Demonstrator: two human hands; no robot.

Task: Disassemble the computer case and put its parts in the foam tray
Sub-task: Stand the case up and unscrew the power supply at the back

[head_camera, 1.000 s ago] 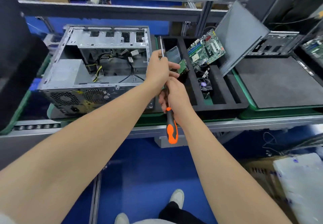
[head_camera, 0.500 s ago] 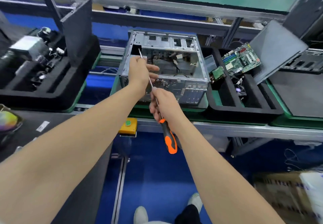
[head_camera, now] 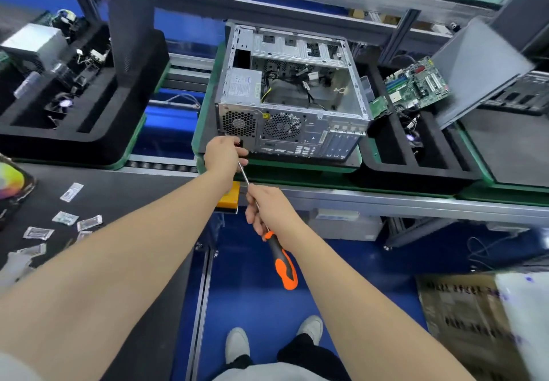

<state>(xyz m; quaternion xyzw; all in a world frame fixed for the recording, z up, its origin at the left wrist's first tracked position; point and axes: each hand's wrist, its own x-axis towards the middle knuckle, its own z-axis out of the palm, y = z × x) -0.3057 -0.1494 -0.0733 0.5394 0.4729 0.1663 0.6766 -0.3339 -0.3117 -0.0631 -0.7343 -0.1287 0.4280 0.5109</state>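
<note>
The open metal computer case (head_camera: 292, 92) lies on its side on a green pallet, rear panel facing me, with the power supply (head_camera: 242, 85) and loose cables inside. A long screwdriver (head_camera: 280, 261) with an orange-black handle points at the case's lower left rear corner. My right hand (head_camera: 267, 211) grips its shaft just above the handle. My left hand (head_camera: 224, 154) pinches the shaft near the tip, right against the case's rear corner. The black foam tray (head_camera: 416, 169) sits to the right of the case and holds a motherboard (head_camera: 416, 85), a small card and a fan.
A second foam tray (head_camera: 74, 131) with parts stands at the left, a dark panel upright in it. A grey panel (head_camera: 478, 68) leans at the right. Small plastic packets (head_camera: 64, 220) lie on the dark bench at the left. A yellow button box (head_camera: 230, 199) sits below the conveyor edge.
The view has swung, so the case now sits centre. Both hands with the screwdriver came down from above the case's open side to its lower left rear corner.
</note>
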